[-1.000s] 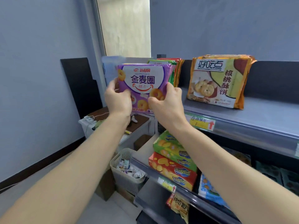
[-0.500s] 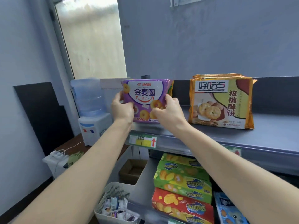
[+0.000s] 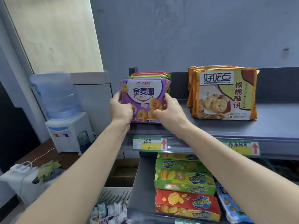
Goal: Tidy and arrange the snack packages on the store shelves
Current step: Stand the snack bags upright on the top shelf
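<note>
- The purple snack package (image 3: 144,94) stands upright at the left end of the top shelf (image 3: 226,128), its bottom edge on or just at the shelf surface (the hands hide the contact).
- The left hand (image 3: 121,109) grips the package's left edge, fingers (image 3: 116,96) curled round it.
- The right hand (image 3: 169,112) pinches the right edge, its fingers (image 3: 167,98) wrapped behind and the thumb on the printed front.
- Right behind it stands a row of green and red packages (image 3: 148,75), also upright.
- A stack of orange biscuit packages (image 3: 224,94) stands well apart to the right on the same shelf.
- A price tag (image 3: 149,144) with a red arrow sits on the shelf edge below the purple package.
- Green boxes (image 3: 182,178) and a red box (image 3: 186,201) lie on the shelf beneath.
- A water dispenser (image 3: 64,110) stands on the brown bench (image 3: 48,152) to the left.
</note>
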`<state>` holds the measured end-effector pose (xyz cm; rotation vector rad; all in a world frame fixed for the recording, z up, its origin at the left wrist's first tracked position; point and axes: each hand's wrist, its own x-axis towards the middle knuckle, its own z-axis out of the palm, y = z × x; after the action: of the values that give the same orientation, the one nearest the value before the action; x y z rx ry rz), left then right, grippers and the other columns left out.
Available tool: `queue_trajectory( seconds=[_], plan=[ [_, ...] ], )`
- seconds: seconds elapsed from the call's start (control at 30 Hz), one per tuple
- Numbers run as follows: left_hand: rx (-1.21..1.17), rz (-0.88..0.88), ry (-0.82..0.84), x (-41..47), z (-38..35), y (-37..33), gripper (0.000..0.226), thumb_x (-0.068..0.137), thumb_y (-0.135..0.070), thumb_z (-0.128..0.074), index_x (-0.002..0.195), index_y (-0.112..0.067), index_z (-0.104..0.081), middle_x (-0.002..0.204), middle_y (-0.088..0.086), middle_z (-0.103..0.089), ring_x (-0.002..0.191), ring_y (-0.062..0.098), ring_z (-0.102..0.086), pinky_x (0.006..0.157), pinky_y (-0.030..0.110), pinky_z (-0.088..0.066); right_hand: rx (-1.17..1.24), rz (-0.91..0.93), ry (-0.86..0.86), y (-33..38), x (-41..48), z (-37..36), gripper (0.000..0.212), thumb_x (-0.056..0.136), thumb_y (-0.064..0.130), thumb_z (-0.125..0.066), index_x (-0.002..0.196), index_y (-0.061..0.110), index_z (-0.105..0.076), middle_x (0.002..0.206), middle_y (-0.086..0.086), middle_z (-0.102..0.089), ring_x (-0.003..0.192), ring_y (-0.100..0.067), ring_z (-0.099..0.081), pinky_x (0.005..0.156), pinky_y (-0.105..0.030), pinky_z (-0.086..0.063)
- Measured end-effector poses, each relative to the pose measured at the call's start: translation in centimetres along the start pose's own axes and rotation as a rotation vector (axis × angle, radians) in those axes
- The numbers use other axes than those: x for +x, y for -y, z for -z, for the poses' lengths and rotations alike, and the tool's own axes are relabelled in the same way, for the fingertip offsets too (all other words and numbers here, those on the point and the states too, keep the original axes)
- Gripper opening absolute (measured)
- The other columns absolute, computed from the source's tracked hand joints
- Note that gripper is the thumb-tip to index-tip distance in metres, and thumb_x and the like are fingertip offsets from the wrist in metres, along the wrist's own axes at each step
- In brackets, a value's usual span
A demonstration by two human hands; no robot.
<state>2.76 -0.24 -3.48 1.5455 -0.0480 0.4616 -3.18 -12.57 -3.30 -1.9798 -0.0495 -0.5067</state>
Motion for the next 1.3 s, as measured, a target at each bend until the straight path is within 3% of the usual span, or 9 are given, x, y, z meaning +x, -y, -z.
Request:
queue_trajectory(
  seconds=[0.1,0.2,0.27,0.4,0.63,0.83,1.07,1.17,1.3],
  plan=[
    [-0.003,0.007,-0.012,0.3,0.3,0.5,0.044,0.089,0.001,-0.054,0.131,-0.012,-0.048,0.115,0.005,-0.059,0.085,0.012,-0.061,0.049,0.015,-0.052,-0.033,0.026,-0.044,0.0,-0.7,0.1,0.048,0.089,0.013,-0.058,0.134,0.021,-0.04,0.119,0.001,-0.045,0.1,-0.009,-0.05,0.08,-0.016,-0.047],
    [0.013,0.011,-0.034,0.0,0.5,0.9,0.058,0.086,-0.001,-0.059,0.139,-0.01,-0.039,0.13,0.007,-0.049,0.101,0.014,-0.056,0.059,0.018,-0.049,-0.102,0.083,-0.075,0.1,-1.9,0.9,0.045,0.091,0.012,-0.056,0.134,0.017,-0.042,0.11,0.005,-0.041,0.088,-0.002,-0.046,0.064,0.001,-0.038],
    [0.044,-0.018,-0.05,-1.0,0.7,0.7,0.058,0.085,-0.005,-0.062,0.138,-0.011,-0.039,0.133,0.007,-0.043,0.105,0.013,-0.051,0.057,0.013,-0.046,-0.137,0.112,-0.093,0.1,-2.8,1.6,0.046,0.091,0.013,-0.055,0.135,0.016,-0.042,0.114,0.003,-0.044,0.097,-0.003,-0.045,0.07,-0.001,-0.033],
    [0.072,-0.134,-0.045,-4.6,1.0,-0.4,0.041,0.088,-0.009,-0.061,0.126,-0.013,-0.047,0.13,0.006,-0.046,0.103,0.008,-0.049,0.073,0.015,-0.051,-0.176,0.157,-0.126,0.1,-5.3,3.1,0.052,0.092,0.015,-0.057,0.141,0.015,-0.04,0.135,0.0,-0.05,0.112,-0.002,-0.044,0.084,-0.004,-0.028],
    [0.061,-0.289,0.179,-15.2,-0.9,-3.3,0.023,0.086,-0.008,-0.062,0.103,-0.023,-0.058,0.103,-0.004,-0.061,0.092,0.002,-0.056,0.084,0.017,-0.05,-0.141,0.153,-0.096,-1.6,-12.0,8.0,0.036,0.09,0.015,-0.058,0.126,0.016,-0.058,0.124,0.005,-0.061,0.118,-0.006,-0.052,0.104,-0.018,-0.037],
    [0.014,-0.068,0.526,-24.5,-5.3,-2.3,0.021,0.087,-0.007,-0.062,0.091,-0.028,-0.064,0.09,-0.009,-0.066,0.084,0.002,-0.061,0.076,0.013,-0.05,-0.225,-0.022,-0.072,-7.3,-17.8,15.2,0.028,0.09,0.016,-0.058,0.118,0.017,-0.064,0.118,0.006,-0.065,0.113,-0.006,-0.056,0.095,-0.013,-0.036],
    [0.041,0.107,0.621,-31.9,-11.5,-0.1,0.02,0.088,-0.004,-0.058,0.096,-0.022,-0.065,0.094,-0.008,-0.065,0.084,0.001,-0.059,0.064,0.002,-0.047,-0.25,-0.23,-0.162,-12.6,-23.4,24.9,0.031,0.092,0.014,-0.055,0.122,0.018,-0.062,0.116,0.008,-0.062,0.107,-0.005,-0.056,0.09,-0.012,-0.039],
    [0.061,0.175,0.628,-34.5,-13.8,0.9,0.02,0.088,-0.004,-0.058,0.093,-0.022,-0.065,0.094,-0.008,-0.065,0.083,0.004,-0.059,0.056,0.003,-0.046,-0.253,-0.285,-0.183,-14.5,-25.5,28.0,0.033,0.092,0.015,-0.054,0.124,0.018,-0.061,0.119,0.008,-0.061,0.103,-0.004,-0.056,0.076,0.0,-0.038],
    [0.083,0.23,0.632,-37.6,-16.3,1.8,0.021,0.088,-0.003,-0.057,0.091,-0.023,-0.064,0.091,-0.008,-0.065,0.08,0.002,-0.058,0.059,0.006,-0.046,-0.252,-0.334,-0.187,-16.6,-27.8,31.2,0.035,0.092,0.015,-0.054,0.127,0.016,-0.059,0.127,0.005,-0.06,0.118,-0.006,-0.051,0.096,-0.015,-0.036]
  ],
)
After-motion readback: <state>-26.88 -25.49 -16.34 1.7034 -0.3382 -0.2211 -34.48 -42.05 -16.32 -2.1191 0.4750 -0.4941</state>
